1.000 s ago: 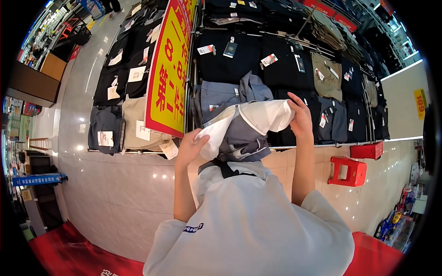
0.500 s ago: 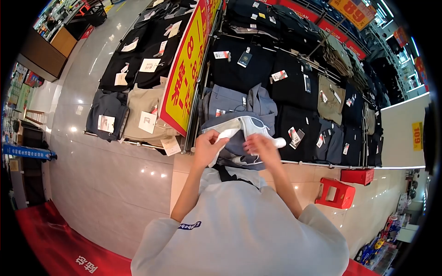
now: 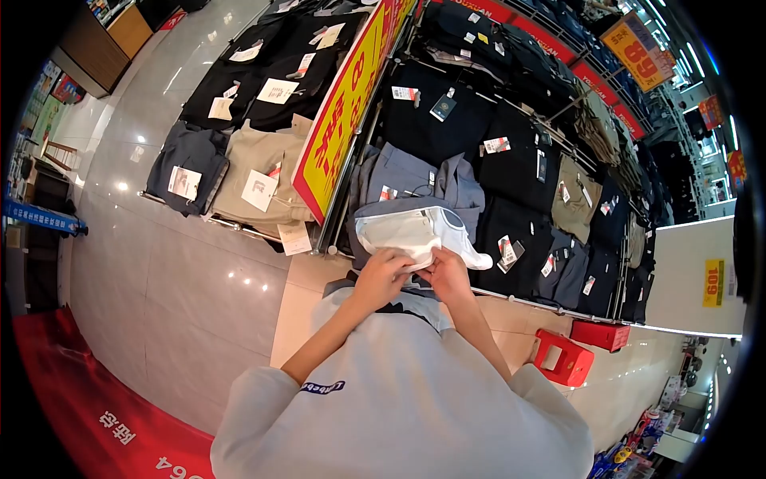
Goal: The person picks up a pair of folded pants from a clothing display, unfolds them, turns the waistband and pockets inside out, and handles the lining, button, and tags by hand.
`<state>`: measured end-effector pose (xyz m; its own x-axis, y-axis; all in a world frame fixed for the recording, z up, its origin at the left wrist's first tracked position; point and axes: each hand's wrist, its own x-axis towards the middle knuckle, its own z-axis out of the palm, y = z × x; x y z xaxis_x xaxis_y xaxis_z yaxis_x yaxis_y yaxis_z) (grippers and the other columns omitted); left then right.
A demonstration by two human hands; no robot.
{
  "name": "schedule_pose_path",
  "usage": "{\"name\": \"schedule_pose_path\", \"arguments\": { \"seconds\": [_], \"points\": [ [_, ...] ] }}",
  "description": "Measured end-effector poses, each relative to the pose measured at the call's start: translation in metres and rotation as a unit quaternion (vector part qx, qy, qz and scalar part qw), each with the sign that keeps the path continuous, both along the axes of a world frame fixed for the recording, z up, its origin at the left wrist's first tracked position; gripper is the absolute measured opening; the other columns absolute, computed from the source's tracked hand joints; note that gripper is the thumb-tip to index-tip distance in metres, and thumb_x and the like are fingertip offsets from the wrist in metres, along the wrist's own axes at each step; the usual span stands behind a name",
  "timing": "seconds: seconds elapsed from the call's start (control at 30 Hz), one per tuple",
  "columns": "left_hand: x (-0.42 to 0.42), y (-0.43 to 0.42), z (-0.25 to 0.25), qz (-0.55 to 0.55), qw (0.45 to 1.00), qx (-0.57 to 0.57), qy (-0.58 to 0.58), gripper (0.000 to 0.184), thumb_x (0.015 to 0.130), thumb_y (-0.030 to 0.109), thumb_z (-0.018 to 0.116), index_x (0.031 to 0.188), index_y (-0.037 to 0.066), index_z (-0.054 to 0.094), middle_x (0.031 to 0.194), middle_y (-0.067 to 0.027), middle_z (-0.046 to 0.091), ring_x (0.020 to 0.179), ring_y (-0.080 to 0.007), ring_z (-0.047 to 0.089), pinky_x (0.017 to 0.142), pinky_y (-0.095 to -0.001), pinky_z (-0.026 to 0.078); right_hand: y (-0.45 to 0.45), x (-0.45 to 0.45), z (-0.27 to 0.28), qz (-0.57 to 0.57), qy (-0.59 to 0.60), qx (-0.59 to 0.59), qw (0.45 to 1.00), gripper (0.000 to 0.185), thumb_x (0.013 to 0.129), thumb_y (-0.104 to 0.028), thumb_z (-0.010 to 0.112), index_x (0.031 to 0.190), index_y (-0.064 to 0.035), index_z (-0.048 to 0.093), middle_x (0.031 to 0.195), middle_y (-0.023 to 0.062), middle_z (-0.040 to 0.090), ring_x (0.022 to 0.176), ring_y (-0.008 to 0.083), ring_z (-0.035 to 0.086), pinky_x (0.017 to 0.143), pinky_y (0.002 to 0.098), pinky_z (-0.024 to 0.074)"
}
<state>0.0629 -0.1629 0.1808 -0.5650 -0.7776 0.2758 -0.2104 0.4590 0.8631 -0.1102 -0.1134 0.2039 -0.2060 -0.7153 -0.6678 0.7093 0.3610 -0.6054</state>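
Observation:
Grey trousers (image 3: 407, 172) lie on the front edge of the rack, their white inner lining (image 3: 399, 231) turned up towards me. My left hand (image 3: 384, 279) is closed on the near edge of the white lining. Close beside it on the right, my right hand (image 3: 448, 276) pinches the same lining edge. A white pocket flap (image 3: 472, 254) sticks out to the right, beyond my right hand. The lower part of the trousers is hidden behind my hands.
Folded black trousers (image 3: 511, 227) with tags fill the rack around. A red and yellow sign (image 3: 339, 132) stands left of my hands. Folded beige trousers (image 3: 259, 180) lie beyond it. A red stool (image 3: 562, 358) stands on the floor at the right.
My hands have come together at the near edge of the lining; they were wide apart at first. The lining now lies spread wider. The view has shifted, so the rack appears farther right.

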Motion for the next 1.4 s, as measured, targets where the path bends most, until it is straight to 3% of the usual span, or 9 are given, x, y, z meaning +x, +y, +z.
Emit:
{"name": "schedule_pose_path", "arguments": {
  "seconds": [0.13,0.27,0.4,0.53,0.67,0.9,0.97,1.23,1.4],
  "points": [
    [0.015,0.0,-0.012,-0.017,0.993,0.096,-0.062,0.015,0.081,0.006,0.073,0.095,0.003,0.068,0.087,-0.013,0.067,0.085,-0.0328,0.062,0.075,-0.0389,0.049,0.002,-0.011,-0.021,-0.058,-0.064,0.031,0.996,0.033,0.101,-0.023,0.048,0.124,-0.0005,0.054,0.119,0.0139,0.063,0.115,0.0279,0.06,0.099,0.0463,0.0476],
    [0.01,-0.001,-0.005,-0.001,0.997,0.076,-0.007,0.011,0.083,0.005,0.071,0.093,0.003,0.067,0.084,-0.0128,0.065,0.082,-0.0327,0.061,0.073,-0.0396,0.049,0.004,-0.009,-0.019,-0.095,-0.07,0.081,0.99,0.04,0.103,-0.036,0.049,0.125,-0.003,0.053,0.122,0.0136,0.061,0.117,0.0271,0.057,0.101,0.0477,0.0457],
    [0.0,-0.006,0.002,-0.017,0.999,0.004,0.029,0.01,0.083,0.004,0.069,0.092,0.004,0.067,0.082,-0.012,0.061,0.081,-0.0327,0.057,0.072,-0.0403,0.047,0.004,-0.002,0.005,0.028,-0.083,0.087,0.992,0.049,0.098,-0.048,0.058,0.122,-0.0059,0.054,0.118,0.0103,0.06,0.109,0.0231,0.058,0.097,0.0466,0.0476],
    [-0.007,-0.008,0.001,-0.059,0.997,-0.028,0.032,0.016,0.078,0.001,0.072,0.092,0.006,0.068,0.081,-0.0082,0.057,0.083,-0.0286,0.056,0.071,-0.0378,0.046,0.016,0.014,0.002,0.085,0.024,0.042,0.995,0.037,0.096,-0.029,0.065,0.117,-0.0005,0.054,0.112,0.0097,0.062,0.103,0.0214,0.063,0.091,0.0445,0.0517],
    [-0.003,-0.004,-0.002,-0.055,0.998,-0.023,-0.005,0.026,0.07,-0.002,0.074,0.095,0.007,0.068,0.085,-0.0082,0.056,0.089,-0.0296,0.056,0.075,-0.0372,0.047,0.02,0.011,-0.011,0.013,0.031,0.029,0.999,0.027,0.1,-0.018,0.056,0.119,0.0016,0.055,0.114,0.0119,0.063,0.1,0.0255,0.066,0.087,0.044,0.0537],
    [0.006,-0.016,-0.016,-0.005,0.997,-0.07,-0.022,0.035,0.066,-0.006,0.07,0.099,0.007,0.068,0.099,-0.0078,0.066,0.1,-0.0299,0.06,0.082,-0.0412,0.046,0.02,0.0,-0.012,-0.047,0.051,0.038,0.997,0.028,0.101,-0.021,0.057,0.12,-0.0004,0.056,0.113,0.0102,0.066,0.1,0.0225,0.066,0.086,0.0373,0.0533],
    [0.008,-0.018,-0.018,0.016,0.998,-0.061,-0.017,0.03,0.068,-0.006,0.07,0.095,0.006,0.069,0.091,-0.0086,0.068,0.092,-0.0308,0.063,0.082,-0.0406,0.046,0.018,0.002,-0.009,-0.065,0.047,0.04,0.996,0.024,0.1,-0.023,0.061,0.114,-0.0038,0.057,0.101,0.0053,0.066,0.086,0.0156,0.064,0.077,0.0335,0.055],
    [0.013,-0.021,-0.019,0.059,0.997,-0.051,-0.015,0.026,0.067,-0.006,0.072,0.089,0.007,0.071,0.084,-0.01,0.067,0.085,-0.0319,0.062,0.076,-0.0391,0.048,0.021,0.005,-0.024,-0.062,0.042,0.072,0.995,0.03,0.095,-0.03,0.069,0.108,-0.0039,0.061,0.097,0.006,0.066,0.078,0.0165,0.064,0.071,0.0321,0.0536],
    [0.013,-0.022,-0.021,0.043,0.997,-0.068,-0.014,0.019,0.066,-0.004,0.074,0.081,0.006,0.066,0.08,-0.01,0.065,0.081,-0.0316,0.061,0.074,-0.0384,0.046,0.019,0.003,-0.022,-0.06,0.06,0.058,0.995,0.034,0.095,-0.029,0.07,0.116,-0.0035,0.061,0.105,0.0063,0.067,0.09,0.0166,0.065,0.08,0.034,0.0545]
  ]
}}
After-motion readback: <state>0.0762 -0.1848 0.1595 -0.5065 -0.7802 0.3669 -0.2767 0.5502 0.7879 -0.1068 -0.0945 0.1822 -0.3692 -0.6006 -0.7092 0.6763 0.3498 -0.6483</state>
